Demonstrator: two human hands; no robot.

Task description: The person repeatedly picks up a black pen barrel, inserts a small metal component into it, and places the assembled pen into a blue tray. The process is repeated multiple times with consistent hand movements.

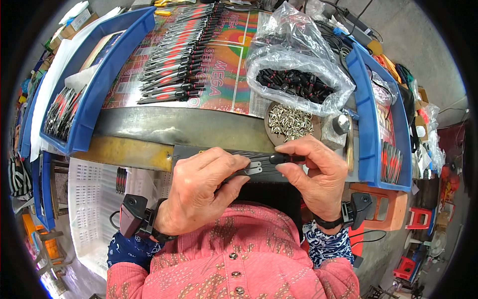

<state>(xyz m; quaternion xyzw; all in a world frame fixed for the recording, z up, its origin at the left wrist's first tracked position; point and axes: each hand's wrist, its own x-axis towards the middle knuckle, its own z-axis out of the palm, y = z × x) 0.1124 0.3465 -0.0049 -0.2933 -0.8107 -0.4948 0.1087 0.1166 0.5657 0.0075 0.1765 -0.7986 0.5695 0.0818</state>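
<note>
While fingers (291,158) pinch — clear bag (294,65), colourful poster (219,65)

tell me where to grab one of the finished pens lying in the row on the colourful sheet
Grip a pen at its black middle, from above. The pens lie flat, side by side and nearly touching, so only their tops are open. Both the left hand and right hand are busy holding a pen part.
</note>
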